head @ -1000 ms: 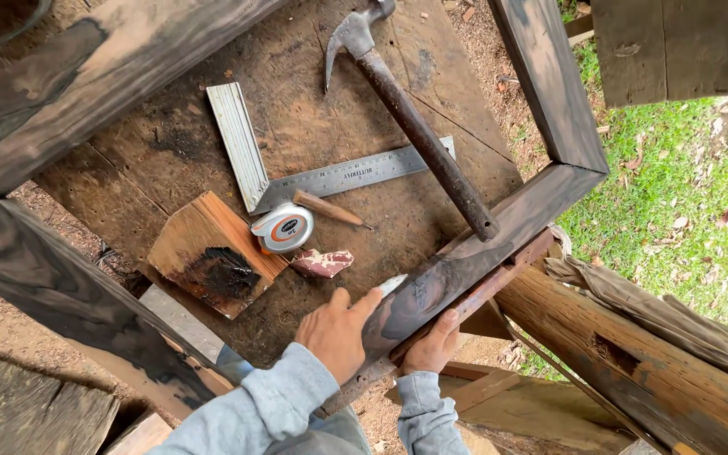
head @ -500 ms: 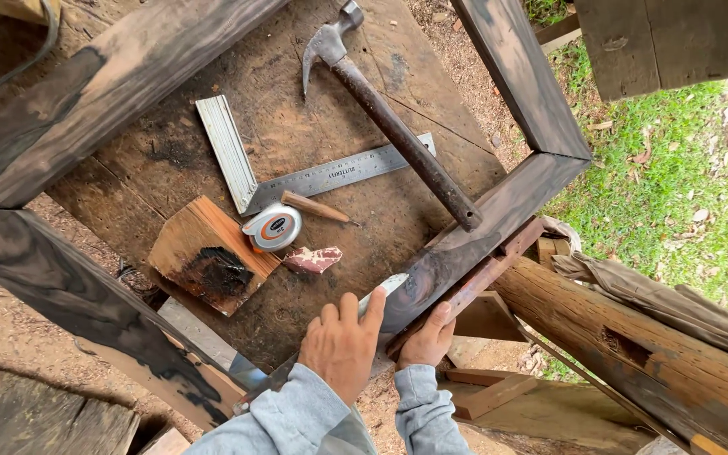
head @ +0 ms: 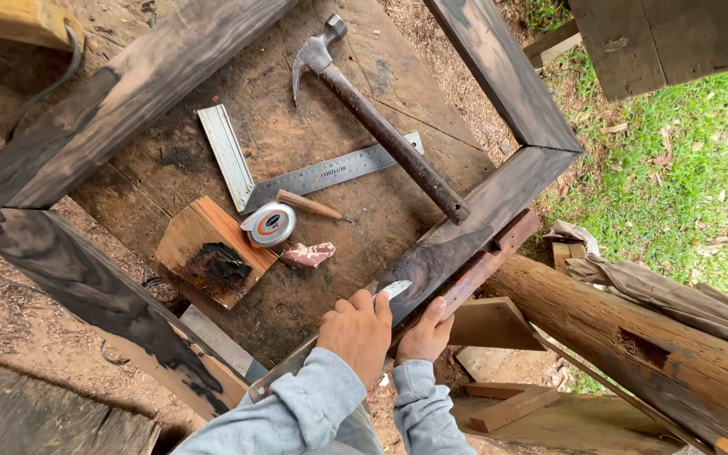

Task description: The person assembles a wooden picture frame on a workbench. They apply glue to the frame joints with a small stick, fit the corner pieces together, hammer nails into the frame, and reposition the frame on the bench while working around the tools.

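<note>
A dark stained wooden frame lies on a worn plywood bench. My left hand presses down on the frame's near rail. It is closed over a long flat metal tool, and a pale tip shows just beyond the fingers. My right hand grips the outer edge of the same rail, thumb on top, beside a reddish batten under the frame.
Inside the frame lie a hammer with its handle resting on the rail, a steel try square, a tape measure, a wooden-handled awl, a scorched wood block and a small chip. A log and grass are on the right.
The view has drifted a little, so the bench sits slightly lower and to the right. Both hands stay on the near rail, with the left hand shifted slightly along it.
</note>
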